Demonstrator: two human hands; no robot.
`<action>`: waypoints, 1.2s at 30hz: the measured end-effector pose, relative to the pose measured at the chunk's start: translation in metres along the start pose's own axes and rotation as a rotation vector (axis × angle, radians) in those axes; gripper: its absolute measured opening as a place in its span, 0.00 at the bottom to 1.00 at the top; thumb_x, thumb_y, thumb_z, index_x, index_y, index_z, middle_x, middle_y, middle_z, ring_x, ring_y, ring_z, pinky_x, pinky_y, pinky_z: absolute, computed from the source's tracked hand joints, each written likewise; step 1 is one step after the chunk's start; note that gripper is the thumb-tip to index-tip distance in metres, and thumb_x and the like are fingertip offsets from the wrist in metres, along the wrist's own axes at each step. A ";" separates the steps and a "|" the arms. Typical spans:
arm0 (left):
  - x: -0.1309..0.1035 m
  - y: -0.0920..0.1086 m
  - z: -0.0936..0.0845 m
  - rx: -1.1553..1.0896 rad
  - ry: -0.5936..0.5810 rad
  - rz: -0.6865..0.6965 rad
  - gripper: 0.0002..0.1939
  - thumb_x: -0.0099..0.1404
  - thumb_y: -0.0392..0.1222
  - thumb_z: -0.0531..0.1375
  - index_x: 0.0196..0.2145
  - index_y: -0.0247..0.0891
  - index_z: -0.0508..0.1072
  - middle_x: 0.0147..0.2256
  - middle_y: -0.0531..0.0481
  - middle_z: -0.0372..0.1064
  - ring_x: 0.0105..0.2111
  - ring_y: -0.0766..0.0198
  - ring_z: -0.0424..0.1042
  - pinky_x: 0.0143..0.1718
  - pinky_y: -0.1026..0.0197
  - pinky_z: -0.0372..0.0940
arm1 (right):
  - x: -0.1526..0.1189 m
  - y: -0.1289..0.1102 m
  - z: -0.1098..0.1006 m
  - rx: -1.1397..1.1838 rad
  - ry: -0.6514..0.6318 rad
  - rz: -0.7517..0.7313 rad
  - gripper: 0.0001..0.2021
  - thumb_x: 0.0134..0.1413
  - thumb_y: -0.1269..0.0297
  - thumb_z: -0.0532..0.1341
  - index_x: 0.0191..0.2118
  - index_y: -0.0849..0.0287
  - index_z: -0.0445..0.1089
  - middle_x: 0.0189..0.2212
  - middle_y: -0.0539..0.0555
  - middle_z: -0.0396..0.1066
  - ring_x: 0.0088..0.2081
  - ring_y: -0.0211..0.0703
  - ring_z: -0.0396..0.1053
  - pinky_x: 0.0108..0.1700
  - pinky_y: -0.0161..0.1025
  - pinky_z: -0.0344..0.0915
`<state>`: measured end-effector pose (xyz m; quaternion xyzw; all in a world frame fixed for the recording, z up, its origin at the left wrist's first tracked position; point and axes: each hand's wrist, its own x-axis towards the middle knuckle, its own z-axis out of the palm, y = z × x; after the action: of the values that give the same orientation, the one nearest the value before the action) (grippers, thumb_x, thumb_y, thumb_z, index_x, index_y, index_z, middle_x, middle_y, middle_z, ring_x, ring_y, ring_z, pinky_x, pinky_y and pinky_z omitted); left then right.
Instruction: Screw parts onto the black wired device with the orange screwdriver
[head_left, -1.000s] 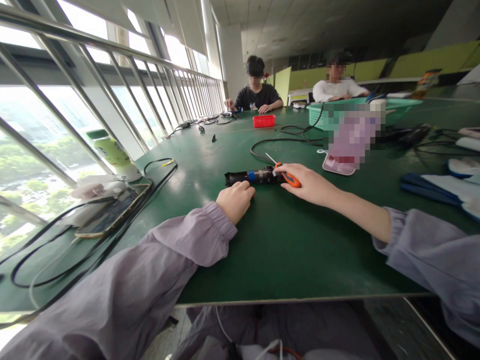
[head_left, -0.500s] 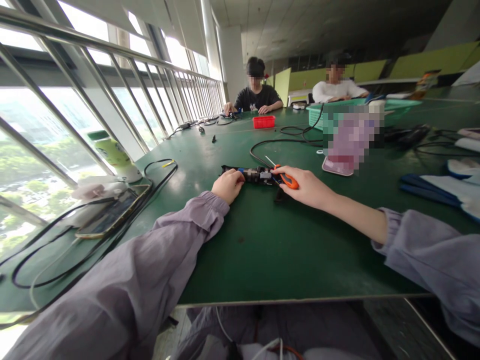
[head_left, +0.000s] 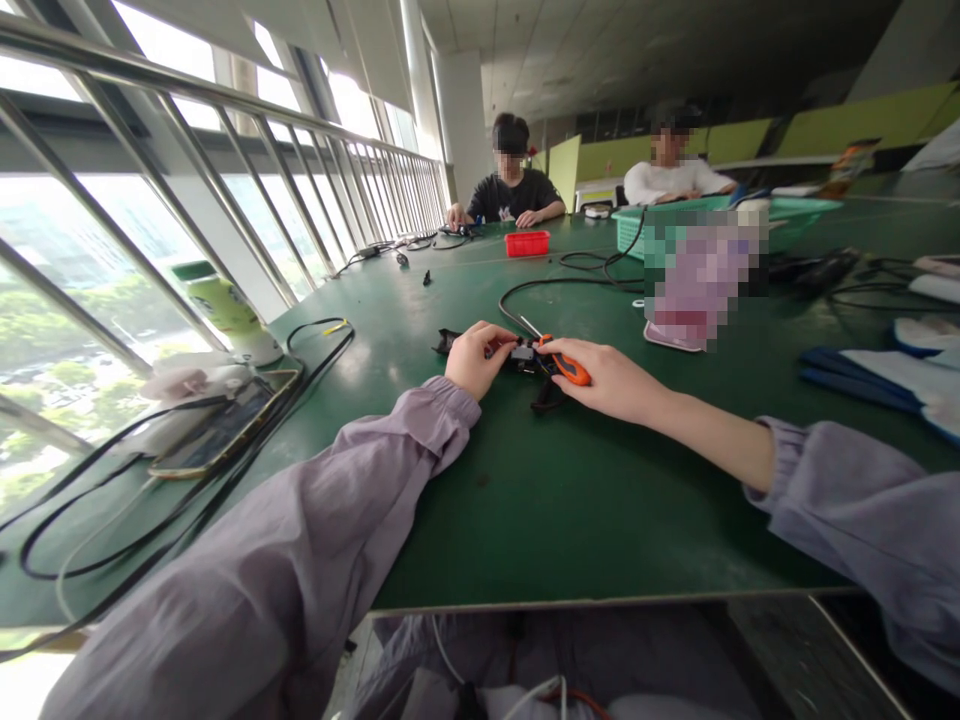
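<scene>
A slim black device [head_left: 523, 356] with exposed inner parts lies on the green table [head_left: 600, 520], and a black cable runs off its far side. My left hand [head_left: 480, 360] is closed over its left and middle part, fingertips pinching at the middle. My right hand [head_left: 611, 380] holds a screwdriver [head_left: 570, 370] with an orange and black handle against the palm. Its metal shaft points up and to the left, away from the device. The right fingertips also touch the device's right end. A dark piece [head_left: 547, 400] sticks out below that end. What the left fingertips pinch is hidden.
A phone [head_left: 225, 425], cables and a green cup [head_left: 229, 312] stand at the left by the railing. Farther back are a red tray [head_left: 527, 244], a green basket [head_left: 630, 238] and a pink-purple phone [head_left: 679, 335]. Gloves [head_left: 877, 380] lie right. Two people sit across.
My left hand has slid right along the device to its middle. The device and its lower dark piece have shifted slightly left, and the screwdriver has moved a little left with my right hand.
</scene>
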<state>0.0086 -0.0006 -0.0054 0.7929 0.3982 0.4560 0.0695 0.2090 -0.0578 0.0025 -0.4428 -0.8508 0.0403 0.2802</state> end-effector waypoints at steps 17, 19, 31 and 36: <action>0.000 -0.004 0.002 -0.020 0.010 0.041 0.04 0.57 0.35 0.59 0.30 0.35 0.75 0.29 0.52 0.68 0.26 0.70 0.66 0.29 0.67 0.64 | 0.000 0.002 0.000 -0.044 -0.014 -0.019 0.21 0.51 0.65 0.56 0.53 0.58 0.63 0.54 0.57 0.65 0.51 0.51 0.67 0.52 0.48 0.64; 0.000 -0.002 0.001 -0.037 0.031 0.061 0.05 0.58 0.35 0.59 0.31 0.35 0.75 0.29 0.52 0.68 0.26 0.70 0.66 0.29 0.67 0.64 | 0.000 0.002 0.000 -0.047 -0.019 -0.015 0.21 0.52 0.65 0.56 0.53 0.59 0.64 0.54 0.57 0.65 0.51 0.51 0.67 0.52 0.48 0.64; -0.001 -0.005 -0.001 0.191 -0.057 0.124 0.06 0.62 0.36 0.56 0.34 0.36 0.74 0.32 0.50 0.68 0.30 0.68 0.68 0.33 0.66 0.65 | -0.001 0.003 0.000 -0.061 -0.033 -0.026 0.21 0.52 0.65 0.56 0.53 0.59 0.63 0.55 0.57 0.64 0.52 0.51 0.66 0.54 0.49 0.63; -0.004 0.002 -0.010 0.686 -0.189 0.391 0.11 0.66 0.35 0.51 0.38 0.38 0.73 0.37 0.46 0.68 0.36 0.61 0.67 0.33 0.62 0.63 | -0.001 0.002 0.000 -0.067 -0.032 -0.034 0.21 0.52 0.65 0.55 0.53 0.59 0.63 0.55 0.57 0.64 0.53 0.51 0.65 0.54 0.49 0.63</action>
<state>0.0006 -0.0069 -0.0015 0.8692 0.3609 0.2265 -0.2508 0.2112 -0.0575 0.0018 -0.4366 -0.8635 0.0144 0.2522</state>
